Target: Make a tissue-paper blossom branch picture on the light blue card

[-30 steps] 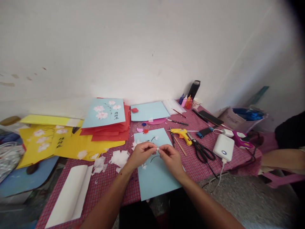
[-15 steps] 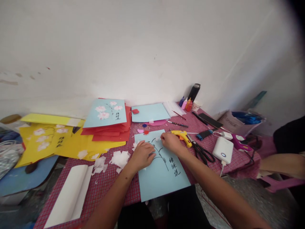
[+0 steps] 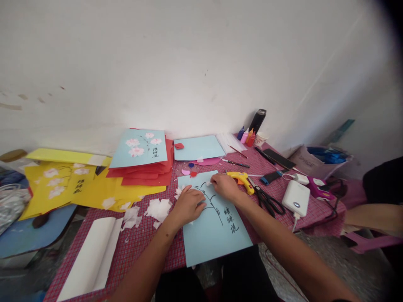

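A light-blue card (image 3: pixel 214 243) lies before me, with black painted branches and brush characters down its right side. My left hand (image 3: pixel 189 204) rests on its left part, fingers spread and bent over the surface; nothing shows in it. White paper pieces (image 3: pixel 178 192) stick out beside its fingertips at the card's left edge. My right hand (image 3: pixel 225 187) is closed in a pinch at the card's top right. At its fingertips is a small white paper piece (image 3: pixel 208 183), against the card near a branch tip. The fingers partly hide it.
A yellow glue gun (image 3: pixel 236 175) and black scissors (image 3: pixel 269 200) lie right of the card. White paper squares (image 3: pixel 158 209) are at left, behind a folded white sheet (image 3: pixel 90 256). Finished flower cards (image 3: pixel 138 147) top a red stack. A white power bank (image 3: pixel 296 198) sits far right.
My right hand has shifted very slightly left along the card with its fingers still pinched. The left hand stays in place. The view has moved a little.
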`<action>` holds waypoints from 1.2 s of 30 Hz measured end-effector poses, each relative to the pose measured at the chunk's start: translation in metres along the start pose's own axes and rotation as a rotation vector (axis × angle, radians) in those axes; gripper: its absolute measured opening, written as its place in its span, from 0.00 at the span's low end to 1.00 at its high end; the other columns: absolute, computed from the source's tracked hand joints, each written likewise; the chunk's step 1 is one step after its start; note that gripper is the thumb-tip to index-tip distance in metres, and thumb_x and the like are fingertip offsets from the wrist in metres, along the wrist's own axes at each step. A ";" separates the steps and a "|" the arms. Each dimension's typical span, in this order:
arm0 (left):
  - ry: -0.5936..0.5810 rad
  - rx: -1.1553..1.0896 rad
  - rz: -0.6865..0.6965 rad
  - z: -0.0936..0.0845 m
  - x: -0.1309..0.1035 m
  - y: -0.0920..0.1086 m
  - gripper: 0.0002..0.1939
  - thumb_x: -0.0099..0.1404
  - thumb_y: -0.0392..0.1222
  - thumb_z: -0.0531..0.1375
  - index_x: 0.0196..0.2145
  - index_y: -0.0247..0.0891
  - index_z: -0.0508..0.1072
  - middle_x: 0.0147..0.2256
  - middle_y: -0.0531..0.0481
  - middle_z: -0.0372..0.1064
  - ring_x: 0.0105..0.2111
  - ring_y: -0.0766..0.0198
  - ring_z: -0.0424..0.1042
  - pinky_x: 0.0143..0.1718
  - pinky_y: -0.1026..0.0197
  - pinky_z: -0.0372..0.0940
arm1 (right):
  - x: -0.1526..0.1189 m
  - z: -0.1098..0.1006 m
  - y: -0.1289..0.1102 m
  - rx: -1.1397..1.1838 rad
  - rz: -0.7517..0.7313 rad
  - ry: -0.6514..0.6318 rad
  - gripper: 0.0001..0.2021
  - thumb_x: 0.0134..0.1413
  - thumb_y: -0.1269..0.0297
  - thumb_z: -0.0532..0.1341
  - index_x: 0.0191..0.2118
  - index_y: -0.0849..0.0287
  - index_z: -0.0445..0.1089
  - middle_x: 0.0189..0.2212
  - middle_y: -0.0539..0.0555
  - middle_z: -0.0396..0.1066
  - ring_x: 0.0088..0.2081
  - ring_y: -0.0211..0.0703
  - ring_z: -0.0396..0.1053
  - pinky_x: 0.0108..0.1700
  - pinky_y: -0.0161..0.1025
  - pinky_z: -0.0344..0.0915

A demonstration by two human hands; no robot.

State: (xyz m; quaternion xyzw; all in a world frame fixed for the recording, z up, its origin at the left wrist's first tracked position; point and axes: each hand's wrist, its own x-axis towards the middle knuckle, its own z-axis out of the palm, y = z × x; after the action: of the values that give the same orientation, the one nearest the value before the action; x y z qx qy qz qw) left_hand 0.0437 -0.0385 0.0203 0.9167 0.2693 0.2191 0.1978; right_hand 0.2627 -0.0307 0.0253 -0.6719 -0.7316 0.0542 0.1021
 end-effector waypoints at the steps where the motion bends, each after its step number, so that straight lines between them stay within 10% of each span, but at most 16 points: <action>1: 0.001 0.001 0.001 0.000 0.000 0.000 0.07 0.64 0.40 0.57 0.38 0.43 0.74 0.38 0.49 0.74 0.44 0.57 0.69 0.62 0.45 0.45 | 0.000 0.000 0.000 0.000 -0.001 -0.002 0.10 0.57 0.70 0.55 0.37 0.58 0.74 0.37 0.56 0.75 0.38 0.43 0.69 0.38 0.36 0.57; 25: 0.027 -0.023 0.002 0.001 0.000 -0.005 0.08 0.63 0.40 0.58 0.40 0.43 0.75 0.41 0.48 0.75 0.46 0.57 0.71 0.61 0.45 0.48 | -0.001 -0.008 -0.003 -0.028 0.006 -0.036 0.13 0.59 0.70 0.54 0.45 0.57 0.74 0.42 0.58 0.74 0.43 0.47 0.71 0.43 0.38 0.59; 36: 0.603 -0.251 -0.376 -0.027 -0.002 -0.032 0.10 0.65 0.40 0.56 0.41 0.41 0.76 0.41 0.49 0.76 0.42 0.60 0.74 0.47 0.57 0.66 | -0.043 -0.008 -0.034 0.142 -0.072 0.055 0.12 0.61 0.66 0.54 0.47 0.56 0.72 0.43 0.56 0.73 0.42 0.45 0.70 0.45 0.37 0.61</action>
State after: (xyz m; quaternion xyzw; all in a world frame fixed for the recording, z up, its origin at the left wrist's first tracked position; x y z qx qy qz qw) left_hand 0.0159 -0.0079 0.0263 0.7141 0.4504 0.4703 0.2570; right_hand 0.2351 -0.0774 0.0371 -0.6375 -0.7465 0.0835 0.1715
